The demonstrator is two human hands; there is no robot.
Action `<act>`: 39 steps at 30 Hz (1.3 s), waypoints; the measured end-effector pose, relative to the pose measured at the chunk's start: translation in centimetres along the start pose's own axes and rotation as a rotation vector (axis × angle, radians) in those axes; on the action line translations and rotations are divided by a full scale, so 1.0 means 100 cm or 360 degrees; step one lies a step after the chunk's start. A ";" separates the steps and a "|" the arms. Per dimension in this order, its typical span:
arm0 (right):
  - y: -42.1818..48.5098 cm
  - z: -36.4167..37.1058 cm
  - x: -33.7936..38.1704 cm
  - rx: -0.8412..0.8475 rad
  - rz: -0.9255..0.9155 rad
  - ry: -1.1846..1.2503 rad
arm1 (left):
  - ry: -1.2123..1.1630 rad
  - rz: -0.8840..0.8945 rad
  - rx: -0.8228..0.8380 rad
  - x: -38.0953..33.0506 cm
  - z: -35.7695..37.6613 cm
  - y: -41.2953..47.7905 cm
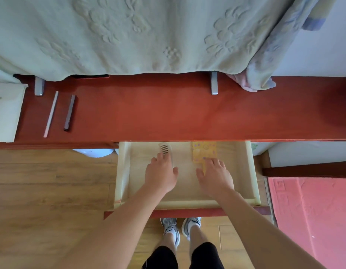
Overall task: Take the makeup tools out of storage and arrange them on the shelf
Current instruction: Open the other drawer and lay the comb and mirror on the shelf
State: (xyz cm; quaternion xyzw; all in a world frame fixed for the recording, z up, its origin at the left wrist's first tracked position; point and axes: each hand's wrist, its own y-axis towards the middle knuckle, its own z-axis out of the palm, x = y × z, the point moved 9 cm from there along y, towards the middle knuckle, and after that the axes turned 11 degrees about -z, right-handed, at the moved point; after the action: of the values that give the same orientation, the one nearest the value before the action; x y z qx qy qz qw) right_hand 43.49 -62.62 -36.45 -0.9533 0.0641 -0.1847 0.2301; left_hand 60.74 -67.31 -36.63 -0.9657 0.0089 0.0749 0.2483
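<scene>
A pale drawer (pixel 122 171) stands pulled out below the red shelf (pixel 168 113). Inside it lie a small white comb (pixel 165 149) at the back left and a yellow patterned flat tool (pixel 204 151) at the back right. My left hand (pixel 161 174) reaches into the drawer, its fingers lying over the comb's near end. My right hand (pixel 214 175) rests with spread fingers on the near end of the yellow tool. On the shelf's left part lie a thin white stick (pixel 51 113) and a dark slim tube (pixel 69 113), side by side.
A green cloth (pixel 129 35) hangs over the back of the shelf, with two metal feet (pixel 214 83) showing beneath it. A white box (pixel 7 111) sits at the shelf's left end. A pink mat (pixel 311 216) lies right of the drawer. My shoes (pixel 179 227) stand on the wooden floor below.
</scene>
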 end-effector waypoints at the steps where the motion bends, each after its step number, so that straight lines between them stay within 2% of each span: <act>1: 0.003 0.003 -0.003 -0.0001 0.0012 0.0017 | 0.0001 -0.0027 -0.0015 0.001 0.004 0.005; 11: 0.018 0.016 -0.013 -0.0068 0.0073 0.0076 | -0.0172 -0.0177 -0.0122 0.002 0.016 0.023; 24: 0.020 0.021 -0.011 -0.0160 -0.0019 0.0170 | -0.0342 -0.0256 -0.0016 0.006 0.027 0.025; 30: 0.014 0.021 -0.029 -0.0144 0.0241 0.0242 | -0.0379 -0.0321 0.0018 0.016 0.029 0.019; 39: 0.016 0.024 -0.028 -0.0146 0.0244 0.0209 | -0.0374 -0.0323 -0.0021 0.016 0.026 0.013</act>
State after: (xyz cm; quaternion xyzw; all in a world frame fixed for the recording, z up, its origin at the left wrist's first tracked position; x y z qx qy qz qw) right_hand 41.74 -62.45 -40.14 -0.9410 0.1602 -0.2255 0.1949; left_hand 61.86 -67.18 -39.78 -0.9478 -0.1184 0.1621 0.2477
